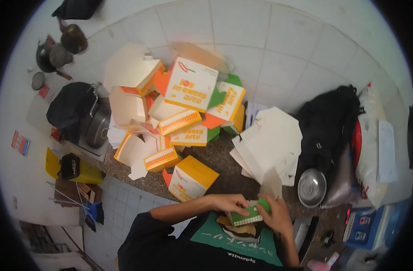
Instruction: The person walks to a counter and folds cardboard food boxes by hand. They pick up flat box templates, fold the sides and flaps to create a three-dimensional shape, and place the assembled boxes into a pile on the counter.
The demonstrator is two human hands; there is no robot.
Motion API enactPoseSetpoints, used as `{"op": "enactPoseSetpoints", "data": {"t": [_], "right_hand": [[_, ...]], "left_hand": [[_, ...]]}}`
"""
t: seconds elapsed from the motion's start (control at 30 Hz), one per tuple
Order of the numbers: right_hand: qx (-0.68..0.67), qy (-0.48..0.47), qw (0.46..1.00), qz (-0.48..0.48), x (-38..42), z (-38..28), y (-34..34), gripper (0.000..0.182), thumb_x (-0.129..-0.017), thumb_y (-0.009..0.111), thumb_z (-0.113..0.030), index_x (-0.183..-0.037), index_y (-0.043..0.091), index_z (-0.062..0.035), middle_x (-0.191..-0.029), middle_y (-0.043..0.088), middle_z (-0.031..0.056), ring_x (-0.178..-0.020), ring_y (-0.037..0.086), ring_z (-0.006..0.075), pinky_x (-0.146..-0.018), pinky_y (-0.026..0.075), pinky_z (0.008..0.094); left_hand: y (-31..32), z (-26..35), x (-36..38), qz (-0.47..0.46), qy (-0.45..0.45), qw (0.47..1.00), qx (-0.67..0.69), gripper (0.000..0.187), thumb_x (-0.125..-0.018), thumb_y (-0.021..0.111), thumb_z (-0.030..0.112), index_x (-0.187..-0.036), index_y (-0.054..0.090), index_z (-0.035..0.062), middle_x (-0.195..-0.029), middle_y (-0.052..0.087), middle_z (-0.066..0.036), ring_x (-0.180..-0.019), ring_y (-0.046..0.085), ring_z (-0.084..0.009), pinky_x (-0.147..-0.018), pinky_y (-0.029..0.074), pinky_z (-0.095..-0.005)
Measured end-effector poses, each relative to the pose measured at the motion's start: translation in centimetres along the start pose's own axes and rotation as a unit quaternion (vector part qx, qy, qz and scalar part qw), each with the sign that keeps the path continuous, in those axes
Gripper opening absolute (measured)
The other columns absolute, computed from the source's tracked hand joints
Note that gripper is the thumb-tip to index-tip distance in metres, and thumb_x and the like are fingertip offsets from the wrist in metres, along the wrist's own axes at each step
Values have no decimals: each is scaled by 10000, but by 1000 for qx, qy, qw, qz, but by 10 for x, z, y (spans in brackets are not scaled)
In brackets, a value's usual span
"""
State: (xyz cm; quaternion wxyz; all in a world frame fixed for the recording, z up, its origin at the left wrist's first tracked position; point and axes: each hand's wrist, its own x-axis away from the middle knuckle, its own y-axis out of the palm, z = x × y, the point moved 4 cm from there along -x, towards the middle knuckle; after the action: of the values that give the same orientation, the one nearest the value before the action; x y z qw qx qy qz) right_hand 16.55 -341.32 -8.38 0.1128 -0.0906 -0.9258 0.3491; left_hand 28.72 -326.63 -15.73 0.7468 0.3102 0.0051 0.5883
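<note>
Close to my chest, a partly folded food box (248,216) with a green side and a row of white shapes along its edge is gripped by both hands. My left hand (233,204) closes on its left part, thumb over the green panel. At the right end, my right hand (276,213) has its fingers closed on the same box near a raised pale flap (271,183). Just ahead lies a stack of flat white box blanks (272,142). A folded yellow and white box (193,177) sits near the counter edge, left of my hands.
Several open yellow, orange and green boxes (190,86) are piled against the tiled wall. A dark-covered metal sink (97,128) is at left. Right of the blanks are a black bag (326,122), a metal bowl (312,188) and a large white sack (371,153). The counter (218,156) is speckled stone.
</note>
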Motion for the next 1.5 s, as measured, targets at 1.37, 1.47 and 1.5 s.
{"op": "enactPoseSetpoints", "data": {"t": [1.37, 1.47, 1.5], "right_hand": [[-497, -68, 805, 318, 17, 21, -23, 119, -975, 642, -68, -930, 599, 33, -752, 676, 133, -666, 618, 105, -599, 473, 297], [-446, -86, 849, 271, 7, 18, -31, 105, -998, 593, -56, -1045, 598, 38, -861, 718, 137, -792, 702, 170, -691, 534, 306], [-453, -118, 840, 274, 6, 12, -37, 124, -1005, 574, -49, -1093, 578, 38, -863, 714, 132, -834, 723, 194, -718, 546, 317]], "left_hand": [[54, 49, -45, 445, 315, 785, -294, 678, -931, 661, 135, -1479, 295, -24, -1508, 316, -243, -1320, 445, -346, -1009, 451, -450], [54, 82, -46, 466, 333, 737, -360, 606, -964, 630, 215, -1437, 374, -65, -1332, 475, -229, -1203, 528, -312, -968, 464, -418], [55, 92, -46, 479, 343, 708, -390, 588, -981, 615, 255, -1416, 414, -86, -1243, 555, -222, -1145, 569, -295, -947, 470, -401]]}}
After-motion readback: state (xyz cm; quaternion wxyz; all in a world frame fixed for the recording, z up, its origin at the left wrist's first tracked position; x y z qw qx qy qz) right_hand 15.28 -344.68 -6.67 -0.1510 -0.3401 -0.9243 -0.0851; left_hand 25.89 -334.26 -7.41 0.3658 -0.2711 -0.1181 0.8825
